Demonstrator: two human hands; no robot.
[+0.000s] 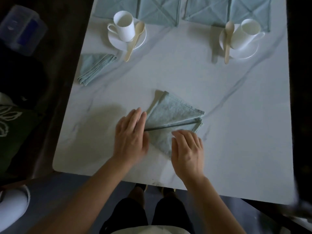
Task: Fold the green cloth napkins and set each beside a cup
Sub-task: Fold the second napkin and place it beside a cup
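In the head view, four flat green napkins [158,12] lie along the far edge of our marble counter [168,73]. Before them stand the left cup [124,26] and the right cup [246,33], on saucers [116,43] with wooden spoons [135,40]. A folded napkin [95,67] lies at the left edge, near the left cup. The triangular napkin [172,115] lies toward the near edge. Our left hand [130,137] lays straight fingers [135,119] on its left tip. Our right hand [187,152] rests loosely spread fingers on its near flap, gripping nothing.
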